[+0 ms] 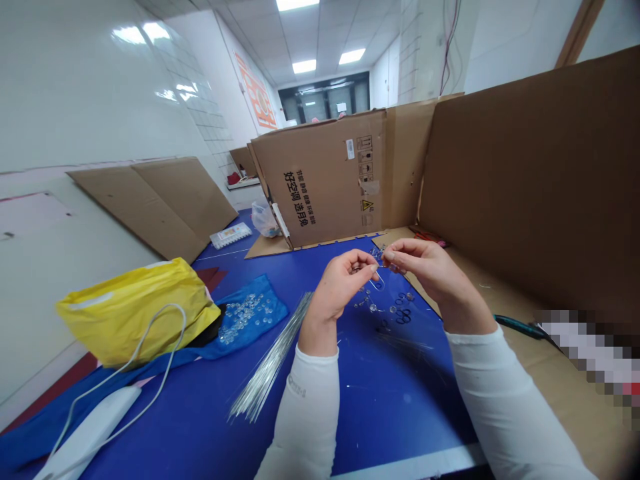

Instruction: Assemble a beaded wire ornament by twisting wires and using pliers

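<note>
Left hand pinching a thin, bent, silvery wire, right hand just beside, fingers pressed together, clear round beads on the blue bench.

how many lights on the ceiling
3: near light, cut by the top edge; far left light; far right light. Others may be out of view.

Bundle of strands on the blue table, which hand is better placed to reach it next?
Left, probably: your left hand is nearer, its forearm beside the bundle; your right hand is farther across. Both grips are pinched, so the left may need freeing first.
</note>
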Available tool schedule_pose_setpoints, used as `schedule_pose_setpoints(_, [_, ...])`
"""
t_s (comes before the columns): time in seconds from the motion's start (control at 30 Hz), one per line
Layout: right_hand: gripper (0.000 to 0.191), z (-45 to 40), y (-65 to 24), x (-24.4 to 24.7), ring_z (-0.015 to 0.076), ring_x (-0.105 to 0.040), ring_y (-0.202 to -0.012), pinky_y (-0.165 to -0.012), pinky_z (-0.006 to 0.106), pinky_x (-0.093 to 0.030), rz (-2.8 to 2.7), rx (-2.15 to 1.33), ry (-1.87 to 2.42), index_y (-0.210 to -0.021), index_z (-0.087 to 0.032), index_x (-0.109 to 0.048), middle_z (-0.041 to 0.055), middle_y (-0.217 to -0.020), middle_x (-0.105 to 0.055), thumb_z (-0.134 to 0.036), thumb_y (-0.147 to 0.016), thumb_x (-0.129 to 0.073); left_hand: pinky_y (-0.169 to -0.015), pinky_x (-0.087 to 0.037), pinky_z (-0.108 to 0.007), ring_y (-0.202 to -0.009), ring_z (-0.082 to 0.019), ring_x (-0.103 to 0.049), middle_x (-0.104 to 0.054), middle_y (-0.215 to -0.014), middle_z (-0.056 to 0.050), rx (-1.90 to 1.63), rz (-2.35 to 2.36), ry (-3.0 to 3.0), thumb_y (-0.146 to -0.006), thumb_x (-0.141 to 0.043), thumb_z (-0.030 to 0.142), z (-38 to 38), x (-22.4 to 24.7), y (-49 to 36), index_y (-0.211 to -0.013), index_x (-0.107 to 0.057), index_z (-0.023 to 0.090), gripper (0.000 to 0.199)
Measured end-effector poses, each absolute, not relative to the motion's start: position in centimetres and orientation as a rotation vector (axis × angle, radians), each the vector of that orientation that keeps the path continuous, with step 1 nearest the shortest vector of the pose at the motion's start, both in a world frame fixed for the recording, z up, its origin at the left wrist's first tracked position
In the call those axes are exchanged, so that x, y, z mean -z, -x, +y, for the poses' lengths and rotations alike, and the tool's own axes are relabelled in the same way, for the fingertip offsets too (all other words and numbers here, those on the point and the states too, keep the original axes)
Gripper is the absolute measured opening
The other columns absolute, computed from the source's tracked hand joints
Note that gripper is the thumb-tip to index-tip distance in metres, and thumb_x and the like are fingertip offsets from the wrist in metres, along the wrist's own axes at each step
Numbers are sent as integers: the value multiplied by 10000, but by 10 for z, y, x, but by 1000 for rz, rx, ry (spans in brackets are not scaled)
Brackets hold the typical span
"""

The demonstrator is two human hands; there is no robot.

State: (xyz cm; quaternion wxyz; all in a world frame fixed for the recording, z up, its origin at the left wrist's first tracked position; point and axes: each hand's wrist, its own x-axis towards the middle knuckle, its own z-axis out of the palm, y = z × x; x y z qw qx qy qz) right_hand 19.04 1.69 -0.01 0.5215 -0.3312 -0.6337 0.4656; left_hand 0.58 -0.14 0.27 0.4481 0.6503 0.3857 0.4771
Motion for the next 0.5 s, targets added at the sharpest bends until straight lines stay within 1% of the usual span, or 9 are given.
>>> schedule_pose_setpoints(0.3, [253,18,-191,2,137,-503,-641,-622,313,-399,-1511,-1133,780,-692,-198,-702,14,-682,-636,-434,-734,-784,-723,-471,-269,-702,-120,-620,-688,-728,-13,-1181,950,-1588,-844,-696,209,0,-2,-6,-940,-710,135,122])
schedule_pose_setpoints(0.5, [252,17,-190,1,133,-499,-628,-608,308,-387,-1509,-1136,783,-674,-194,-699,11,-665,-626,-425,-725,-786,-683,-451,-255,-688,-108,-580,-671,-748,-5,-1211,945,-1597,-790,-730,225,1,-1,-5,-896,-727,137,137])
